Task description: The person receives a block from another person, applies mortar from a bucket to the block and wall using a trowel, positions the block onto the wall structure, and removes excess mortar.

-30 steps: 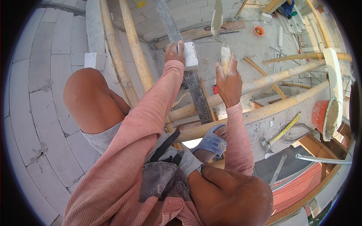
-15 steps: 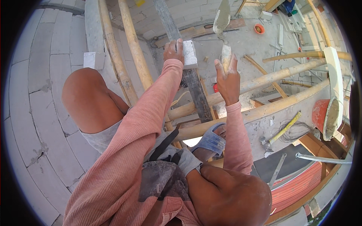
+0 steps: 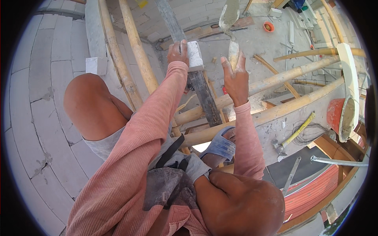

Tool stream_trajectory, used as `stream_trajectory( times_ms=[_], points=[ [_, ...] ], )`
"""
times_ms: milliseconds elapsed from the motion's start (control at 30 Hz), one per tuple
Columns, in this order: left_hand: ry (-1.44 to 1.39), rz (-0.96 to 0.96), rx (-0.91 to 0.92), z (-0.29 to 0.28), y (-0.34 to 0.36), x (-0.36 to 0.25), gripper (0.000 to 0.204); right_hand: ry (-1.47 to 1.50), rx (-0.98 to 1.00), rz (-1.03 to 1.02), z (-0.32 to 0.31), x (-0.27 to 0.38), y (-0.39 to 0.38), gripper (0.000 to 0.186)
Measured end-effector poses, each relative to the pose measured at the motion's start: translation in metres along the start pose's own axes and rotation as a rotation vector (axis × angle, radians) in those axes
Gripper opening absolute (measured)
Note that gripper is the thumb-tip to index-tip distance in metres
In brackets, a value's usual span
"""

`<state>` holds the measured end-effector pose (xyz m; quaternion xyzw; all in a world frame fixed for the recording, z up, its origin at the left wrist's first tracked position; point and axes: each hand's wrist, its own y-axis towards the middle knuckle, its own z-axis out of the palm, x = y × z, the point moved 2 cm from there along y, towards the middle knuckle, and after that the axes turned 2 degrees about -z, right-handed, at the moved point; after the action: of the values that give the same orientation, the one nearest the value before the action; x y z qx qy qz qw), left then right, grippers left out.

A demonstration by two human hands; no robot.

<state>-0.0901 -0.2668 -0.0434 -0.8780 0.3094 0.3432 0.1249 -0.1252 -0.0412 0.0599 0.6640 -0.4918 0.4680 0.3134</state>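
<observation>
White block (image 3: 195,57) touches left hand (image 3: 177,53) along one edge — trowel (image 3: 234,54) well clear.

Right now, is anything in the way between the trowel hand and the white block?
Nothing visible: an open gap separates the right hand, holding the trowel, from the white block, with the floor showing behind.

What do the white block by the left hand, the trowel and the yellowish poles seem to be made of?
White block: probably lightweight concrete; matte, with a rough, chalky face.
Trowel blade: likely metal, dulled by grey coating; its handle is pale and smeared, wood or plastic unclear.
Yellowish poles: apparently bamboo, fairly smooth, given their round form and faint joint-like rings.
</observation>
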Motion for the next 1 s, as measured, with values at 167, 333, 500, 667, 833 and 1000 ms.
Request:
stream_trajectory(
  times_ms=[167,333,500,667,833,1000],
  points=[
    [-0.027,0.025,-0.009,0.001,-0.003,-0.003,0.044,0.017,-0.299,-0.223,0.027,-0.015,-0.013,0.062],
    [0.018,0.061,-0.043,0.005,0.002,0.004,0.043,-0.477,0.470,0.202,0.030,-0.060,-0.018,0.060],
    [-0.003,0.044,-0.014,0.000,-0.001,0.001,0.044,-0.058,-0.070,-0.020,0.000,0.000,0.001,0.061],
    [0.003,0.041,-0.011,0.003,-0.001,0.000,0.045,-0.086,-0.254,-0.226,0.032,-0.027,-0.011,0.061],
    [-0.026,0.050,-0.052,0.005,-0.004,-0.004,0.043,-0.445,0.356,0.155,0.023,-0.052,0.000,0.066],
    [-0.036,0.052,-0.060,0.001,0.001,0.005,0.043,-0.145,-0.116,-0.086,0.001,0.006,0.018,0.062]
  ],
)
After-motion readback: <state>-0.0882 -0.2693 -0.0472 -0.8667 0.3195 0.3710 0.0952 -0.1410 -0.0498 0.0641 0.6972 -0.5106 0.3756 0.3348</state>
